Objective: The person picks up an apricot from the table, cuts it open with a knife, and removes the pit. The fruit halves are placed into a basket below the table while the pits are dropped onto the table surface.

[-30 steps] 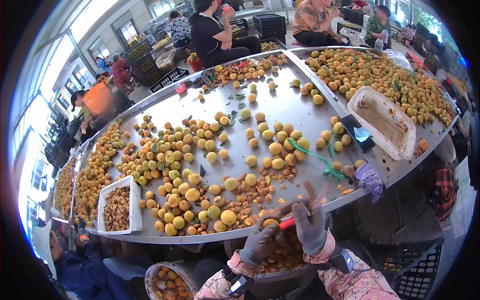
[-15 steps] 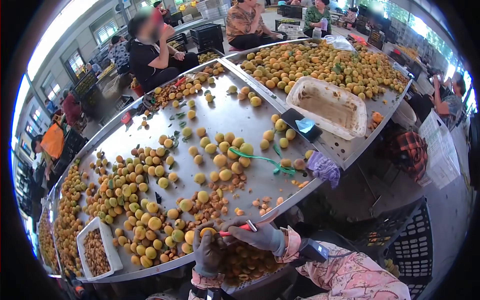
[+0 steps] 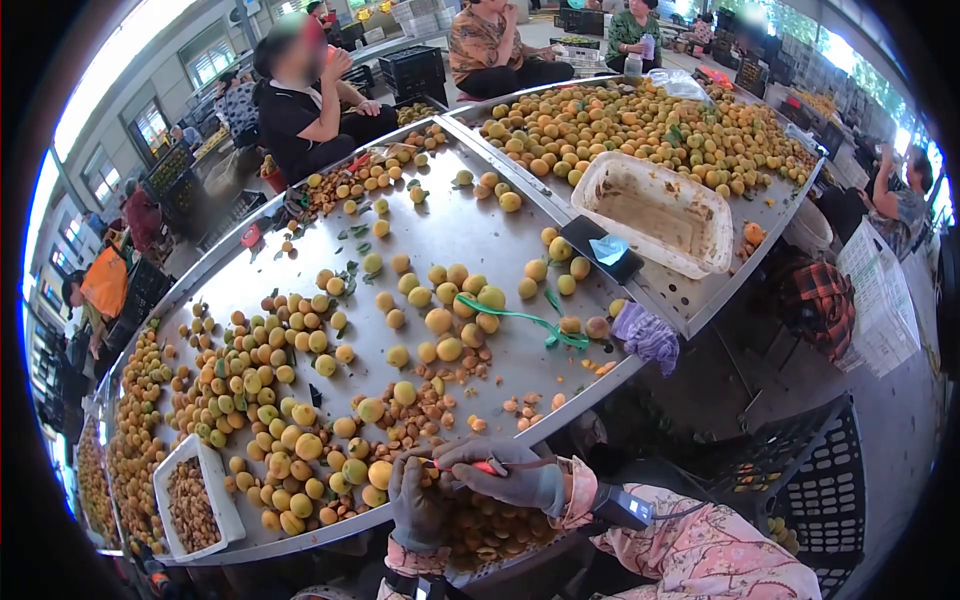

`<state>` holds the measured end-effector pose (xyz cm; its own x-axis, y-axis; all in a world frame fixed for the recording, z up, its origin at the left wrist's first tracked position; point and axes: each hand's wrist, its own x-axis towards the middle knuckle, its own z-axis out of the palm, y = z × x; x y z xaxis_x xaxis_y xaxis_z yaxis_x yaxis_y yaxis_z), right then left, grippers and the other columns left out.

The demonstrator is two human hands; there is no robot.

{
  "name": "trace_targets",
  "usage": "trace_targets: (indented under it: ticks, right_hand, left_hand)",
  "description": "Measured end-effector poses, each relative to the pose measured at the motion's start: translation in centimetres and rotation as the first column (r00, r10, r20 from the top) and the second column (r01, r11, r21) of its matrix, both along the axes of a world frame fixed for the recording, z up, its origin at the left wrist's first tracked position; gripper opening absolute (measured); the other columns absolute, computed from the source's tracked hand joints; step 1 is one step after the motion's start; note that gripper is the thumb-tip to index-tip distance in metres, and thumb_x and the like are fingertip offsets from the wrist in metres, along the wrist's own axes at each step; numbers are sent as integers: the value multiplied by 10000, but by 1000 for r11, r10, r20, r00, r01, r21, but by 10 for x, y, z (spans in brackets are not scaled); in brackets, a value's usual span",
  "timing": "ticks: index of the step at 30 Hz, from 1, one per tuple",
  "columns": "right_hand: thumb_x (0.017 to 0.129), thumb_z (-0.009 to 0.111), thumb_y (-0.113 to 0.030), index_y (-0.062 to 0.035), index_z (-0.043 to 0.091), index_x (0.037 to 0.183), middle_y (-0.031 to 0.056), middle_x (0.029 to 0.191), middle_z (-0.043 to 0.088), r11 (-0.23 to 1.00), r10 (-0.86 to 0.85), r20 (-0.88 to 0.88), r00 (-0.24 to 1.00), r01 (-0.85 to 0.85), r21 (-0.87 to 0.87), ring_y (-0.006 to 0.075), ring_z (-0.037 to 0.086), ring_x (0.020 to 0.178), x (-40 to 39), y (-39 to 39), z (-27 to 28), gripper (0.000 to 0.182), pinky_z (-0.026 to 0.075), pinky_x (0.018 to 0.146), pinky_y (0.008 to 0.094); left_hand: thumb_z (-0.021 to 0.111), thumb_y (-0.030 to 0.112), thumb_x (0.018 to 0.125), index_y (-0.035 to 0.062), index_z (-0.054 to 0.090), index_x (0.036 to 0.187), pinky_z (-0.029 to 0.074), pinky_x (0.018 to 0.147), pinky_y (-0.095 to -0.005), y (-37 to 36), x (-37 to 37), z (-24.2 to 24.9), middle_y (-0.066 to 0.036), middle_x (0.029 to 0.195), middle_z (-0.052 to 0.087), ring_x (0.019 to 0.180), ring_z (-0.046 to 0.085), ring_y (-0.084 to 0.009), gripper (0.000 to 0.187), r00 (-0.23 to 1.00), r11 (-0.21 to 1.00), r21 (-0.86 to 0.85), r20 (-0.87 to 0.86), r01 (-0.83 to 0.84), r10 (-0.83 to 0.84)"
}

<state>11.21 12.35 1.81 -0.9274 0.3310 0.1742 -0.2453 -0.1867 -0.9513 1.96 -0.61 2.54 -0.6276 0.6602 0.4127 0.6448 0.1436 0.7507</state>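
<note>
My right hand point(image 3: 510, 474), in a grey glove, is closed around a small red-handled tool point(image 3: 486, 466) at the near edge of the metal table. Beside it my left hand point(image 3: 418, 505), gloved too, has its fingers curled around something mostly hidden, perhaps a fruit. The two hands almost touch. Directly below them is a container of cut fruit point(image 3: 500, 525). Just beyond, small brownish pieces point(image 3: 425, 415) and whole yellow-green fruits point(image 3: 300, 440) lie on the metal table point(image 3: 540, 400).
A white tray of pits point(image 3: 222, 490) sits at the left. An empty-looking white basin point(image 3: 660, 215), a dark phone-like slab point(image 3: 600, 250), a green strap point(image 3: 525, 317) and a purple cloth point(image 3: 647, 335) lie rightward. A black crate point(image 3: 820, 490) stands at the right. Several people sit beyond.
My right hand has turned the tool and shifted slightly left, closer to my left hand. The yellow fruit seen in my left hand is now hidden behind its fingers.
</note>
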Motion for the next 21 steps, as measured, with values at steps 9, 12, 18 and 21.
trace_targets:
  ticks: [9,12,18,21]
  right_hand:
    - [884,590,-85,-22,614,1064,77,996,643,982,16,-43,999,-8,190,138,603,894,1,4,5,193,492,783,266]
    - [883,592,-86,-18,613,1063,76,995,643,985,31,11,999,-32,172,136,603,894,1,4,4,194,494,778,261]
    - [883,598,-80,-17,611,1070,59,981,644,999,14,66,998,-16,35,103,600,843,1,2,1,198,506,738,231]
    - [884,594,-69,-16,612,1069,53,972,645,999,-6,38,999,4,47,89,598,827,0,0,-1,194,511,717,224]
  left_hand:
    - [610,91,858,-23,557,1010,491,747,-312,-3,-4,-7,-127,977,558,865,588,-245,198,993,999,-32,-115,-4,0]
    - [567,90,890,-23,557,1010,488,748,-300,-3,-4,-8,-116,974,558,862,583,-218,165,999,999,-44,-24,27,-28]
    - [412,104,969,-27,555,1002,479,740,-271,-1,-1,1,-93,974,557,851,563,-160,197,968,999,-27,249,22,-15]
    - [411,110,969,-28,555,995,476,741,-267,-1,-2,-2,-97,977,558,847,561,-158,201,984,1000,-25,179,12,-8]
